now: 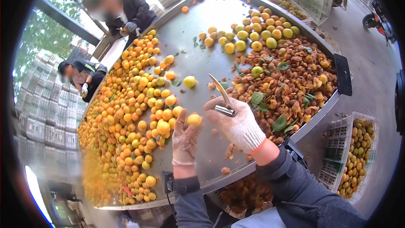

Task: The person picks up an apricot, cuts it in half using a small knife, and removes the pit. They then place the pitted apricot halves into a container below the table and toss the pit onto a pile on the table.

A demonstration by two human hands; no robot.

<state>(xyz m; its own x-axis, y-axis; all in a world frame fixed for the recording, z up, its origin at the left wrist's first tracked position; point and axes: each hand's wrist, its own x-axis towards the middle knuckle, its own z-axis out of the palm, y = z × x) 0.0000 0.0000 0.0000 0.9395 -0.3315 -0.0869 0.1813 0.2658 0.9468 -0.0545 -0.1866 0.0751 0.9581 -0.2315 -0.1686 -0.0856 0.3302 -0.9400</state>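
In the head view, my left hand (185, 141), in a pale work glove, closes on a yellow-orange apricot (194, 120) at its fingertips. My right hand (236, 120), in a white knit glove, grips a small curved knife (220, 88); its blade points up and left, and a shiny metal end shows below the fist. The two hands are a short way apart over a metal table (196, 67). Left of them lies a large heap of apricots (130, 114). Behind my right hand is a pile of brown pits and scraps (291, 80) with green leaves.
Larger yellow-green fruit (253, 36) lies on the table's far right. A white crate of fruit (333, 156) stands at the right, with more scraps (244, 194) below the near edge. Two people (137, 10) (90, 74) are along the left side, near stacked crates (42, 105).
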